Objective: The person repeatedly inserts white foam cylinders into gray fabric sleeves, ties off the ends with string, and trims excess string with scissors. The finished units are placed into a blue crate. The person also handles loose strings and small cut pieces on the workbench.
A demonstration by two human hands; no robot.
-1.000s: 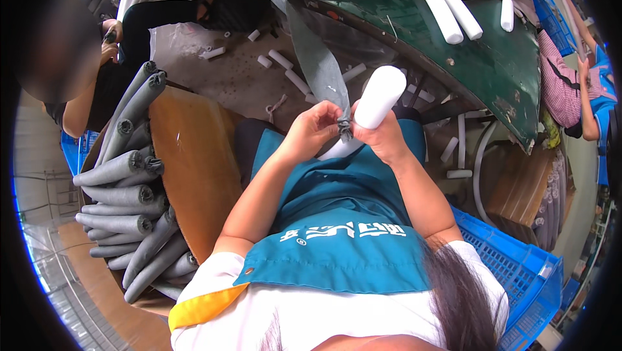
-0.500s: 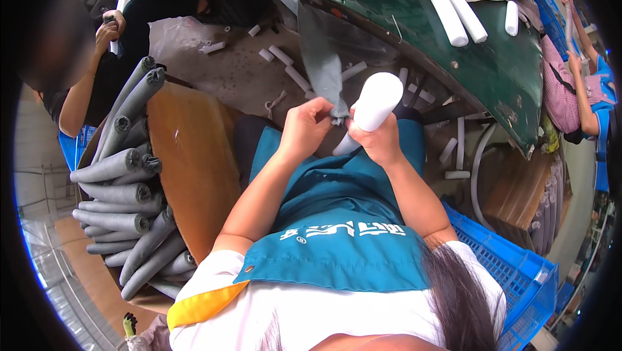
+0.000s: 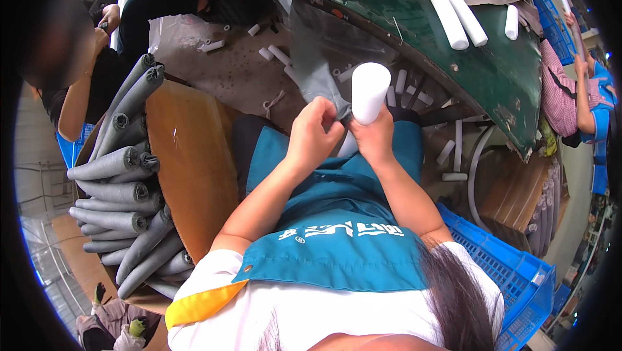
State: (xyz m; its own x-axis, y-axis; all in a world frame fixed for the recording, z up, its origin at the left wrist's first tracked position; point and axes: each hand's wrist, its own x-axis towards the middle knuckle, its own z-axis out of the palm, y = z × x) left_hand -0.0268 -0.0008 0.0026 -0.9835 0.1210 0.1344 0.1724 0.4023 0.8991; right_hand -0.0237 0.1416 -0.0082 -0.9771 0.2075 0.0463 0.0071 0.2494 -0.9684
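My right hand (image 3: 374, 136) is wrapped round a thick white foam tube (image 3: 370, 92), which stands up out of the fist. Below the fist more white shows against my lap. A long grey fabric strip (image 3: 312, 62) runs down from the table's edge, its bunched lower end lying at my right thumb. My left hand (image 3: 315, 134) is closed, with curled fingers against the strip near that end; the fingertips are partly hidden. Both hands are close together above my teal apron (image 3: 343, 205).
At left, a cardboard box (image 3: 191, 150) holds several grey fabric-covered rolls (image 3: 113, 192). White tubes (image 3: 447, 17) lie on the green table (image 3: 402, 1); more pieces litter the floor. A blue crate (image 3: 492, 260) stands at my right. Other people sit at far left and right.
The white tube has become more upright and shifted slightly left. My left hand has moved slightly right, nearer the right hand. The strip's lower end now lies against my right thumb.
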